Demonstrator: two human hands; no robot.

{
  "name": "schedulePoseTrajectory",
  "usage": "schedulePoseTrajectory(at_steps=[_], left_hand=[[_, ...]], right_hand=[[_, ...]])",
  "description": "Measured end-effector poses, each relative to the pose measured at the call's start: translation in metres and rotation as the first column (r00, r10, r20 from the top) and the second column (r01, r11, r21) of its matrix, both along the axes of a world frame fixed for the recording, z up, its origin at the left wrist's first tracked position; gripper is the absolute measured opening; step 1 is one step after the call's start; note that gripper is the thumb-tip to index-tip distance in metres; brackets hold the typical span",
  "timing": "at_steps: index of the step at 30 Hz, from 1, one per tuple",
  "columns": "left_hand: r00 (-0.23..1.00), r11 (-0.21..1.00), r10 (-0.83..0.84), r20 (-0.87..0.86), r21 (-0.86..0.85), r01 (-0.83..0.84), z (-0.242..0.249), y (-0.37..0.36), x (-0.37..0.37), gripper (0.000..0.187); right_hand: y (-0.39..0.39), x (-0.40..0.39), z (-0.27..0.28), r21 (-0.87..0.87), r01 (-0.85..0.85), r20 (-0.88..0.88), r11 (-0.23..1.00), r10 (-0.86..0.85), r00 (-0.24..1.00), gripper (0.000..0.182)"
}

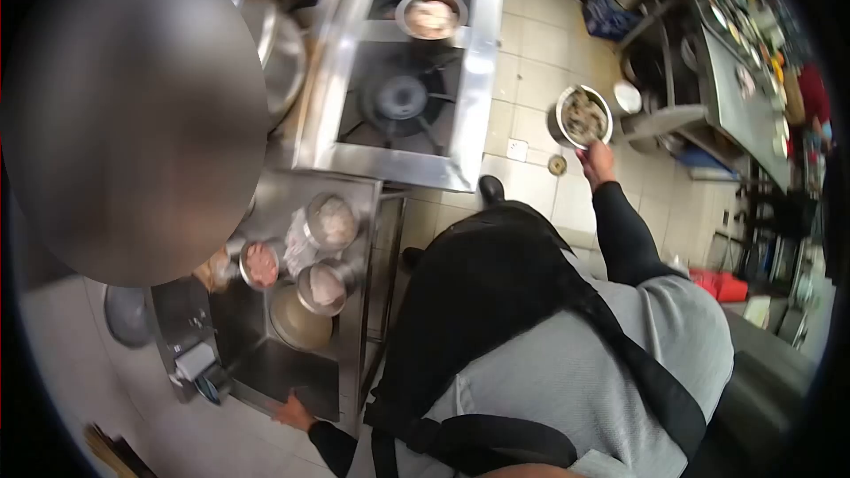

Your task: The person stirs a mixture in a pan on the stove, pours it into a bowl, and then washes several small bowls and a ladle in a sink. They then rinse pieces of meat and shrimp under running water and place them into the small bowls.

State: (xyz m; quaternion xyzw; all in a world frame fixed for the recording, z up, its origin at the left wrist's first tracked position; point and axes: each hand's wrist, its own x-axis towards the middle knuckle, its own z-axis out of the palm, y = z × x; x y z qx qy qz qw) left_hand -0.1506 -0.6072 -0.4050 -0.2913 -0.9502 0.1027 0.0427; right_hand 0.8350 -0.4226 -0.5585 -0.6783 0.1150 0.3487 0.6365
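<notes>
My right hand is closed on the near side of a round metal pot, held out over the tiled floor. Greyish-brown pieces of food lie inside the pot. At the lower left, my left hand is by the edge of the metal sink, its fingers apart and nothing in them. Near the sink are a bowl of pink meat, a bowl of pale food, another container of pale food and a large round vessel.
A steel stove stands ahead, with a pot of food on its far burner. A steel work table holding many items runs along the right. A floor drain lies below the held pot. Part of another person shows at the far right.
</notes>
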Motion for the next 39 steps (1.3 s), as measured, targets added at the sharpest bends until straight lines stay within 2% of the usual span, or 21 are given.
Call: schedulePoseTrajectory(at_steps=[1, 3, 4, 6, 9, 11, 12, 13, 16, 17, 18, 20, 21, 23, 25, 29, 31, 34, 36, 38, 39], left_hand=[[0.998, 0.998, -0.057, -0.006, -0.027, 0.057, 0.009, 0.020, 0.018, 0.085], [0.881, 0.894, -0.060, -0.469, 0.367, 0.256, 0.062, 0.061, 0.087, 0.080], [0.880, 0.895, -0.100, -0.464, 0.345, 0.284, 0.087, 0.089, 0.117, 0.080], [0.636, 0.550, -0.398, -0.662, 0.382, 0.742, 0.132, 0.142, 0.177, 0.063], [0.518, 0.286, -0.609, -0.601, 0.443, 0.850, 0.183, 0.231, 0.279, 0.050], [0.533, 0.160, -0.702, -0.473, 0.625, 0.764, 0.193, 0.282, 0.351, 0.036], [0.448, 0.073, -0.759, -0.473, 0.622, 0.780, 0.182, 0.305, 0.361, 0.034], [0.328, -0.063, -0.812, -0.483, 0.631, 0.773, 0.176, 0.328, 0.392, 0.026], [0.068, -0.147, -0.971, -0.228, 0.799, 0.583, 0.141, 0.382, 0.485, 0.010], [0.042, -0.078, -0.993, -0.106, 0.902, 0.424, 0.126, 0.389, 0.530, 0.006], [-0.105, -0.176, -0.984, -0.144, 0.874, 0.453, 0.109, 0.403, 0.563, 0.003], [-0.296, 0.065, -0.942, 0.156, 0.953, 0.296, 0.101, 0.397, 0.666, 0.003], [-0.461, 0.028, -0.866, 0.193, 0.940, 0.341, 0.089, 0.403, 0.704, 0.003], [-0.664, 0.155, -0.623, 0.413, 0.898, 0.413, 0.068, 0.402, 0.778, 0.006], [-0.770, 0.051, -0.433, 0.468, 0.866, 0.498, 0.054, 0.398, 0.848, 0.008], [-0.767, 0.018, -0.158, 0.622, 0.779, 0.627, 0.007, 0.382, 0.994, 0.018], [-0.634, -0.042, -0.023, 0.773, 0.633, 0.773, -0.017, 0.362, 1.069, 0.032], [-0.472, -0.334, 0.143, 0.870, 0.492, 0.804, -0.033, 0.328, 1.185, 0.051], [-0.314, -0.102, 0.298, 0.902, 0.357, 0.928, -0.039, 0.275, 1.272, 0.055], [-0.298, -0.026, 0.363, 0.883, 0.330, 0.944, 0.003, 0.245, 1.319, 0.058], [-0.304, -0.095, 0.405, 0.862, 0.371, 0.924, 0.019, 0.243, 1.344, 0.065]], right_hand=[[0.000, 0.013, -0.004, -0.006, -0.016, 0.027, 1.000, 0.016, 1.000, 0.022], [-0.009, 0.028, -0.007, 0.049, -0.059, 0.060, 0.997, 0.056, 0.997, 0.020], [-0.009, 0.036, -0.006, 0.020, -0.023, 0.026, 1.000, 0.022, 0.999, 0.020], [0.000, 0.051, -0.002, 0.020, -0.032, -0.029, 0.999, 0.032, 0.999, 0.017], [-0.007, 0.063, -0.007, -0.023, -0.059, 0.022, 0.998, 0.060, 0.998, 0.021], [-0.022, 0.074, -0.028, -0.084, -0.059, 0.118, 0.995, 0.068, 0.991, 0.016], [-0.043, 0.093, -0.089, -0.274, -0.072, 0.227, 0.959, 0.137, 0.964, 0.012], [-0.057, 0.085, -0.070, -0.239, -0.027, 0.274, 0.971, 0.094, 0.957, 0.009], [-0.091, 0.074, -0.008, -0.144, 0.134, 0.155, 0.980, -0.112, 0.982, 0.008], [-0.142, 0.105, -0.117, -0.402, -0.114, 0.545, 0.908, 0.338, 0.767, 0.010], [-0.122, 0.080, 0.001, -0.160, 0.145, 0.127, 0.976, -0.125, 0.984, 0.012], [-0.176, 0.105, -0.086, -0.359, -0.006, 0.422, 0.933, 0.168, 0.891, 0.016], [-0.198, 0.121, -0.115, -0.449, -0.023, 0.465, 0.893, 0.255, 0.848, 0.018], [-0.179, 0.112, -0.011, -0.149, 0.374, 0.087, 0.916, -0.364, 0.927, 0.019], [-0.180, 0.127, 0.014, -0.154, 0.460, 0.091, 0.874, -0.451, 0.888, 0.018], [-0.197, 0.166, 0.022, -0.189, 0.472, 0.137, 0.861, -0.453, 0.881, 0.020], [-0.204, 0.191, 0.032, -0.151, 0.511, 0.164, 0.846, -0.488, 0.857, 0.015], [-0.201, 0.230, 0.084, -0.133, 0.525, 0.150, 0.841, -0.507, 0.849, 0.010], [-0.195, 0.261, 0.131, -0.105, 0.526, 0.246, 0.844, -0.491, 0.836, 0.006], [-0.194, 0.282, 0.151, -0.120, 0.529, 0.285, 0.840, -0.481, 0.829, 0.006], [-0.195, 0.290, 0.155, -0.144, 0.523, 0.318, 0.840, -0.461, 0.829, 0.006]])
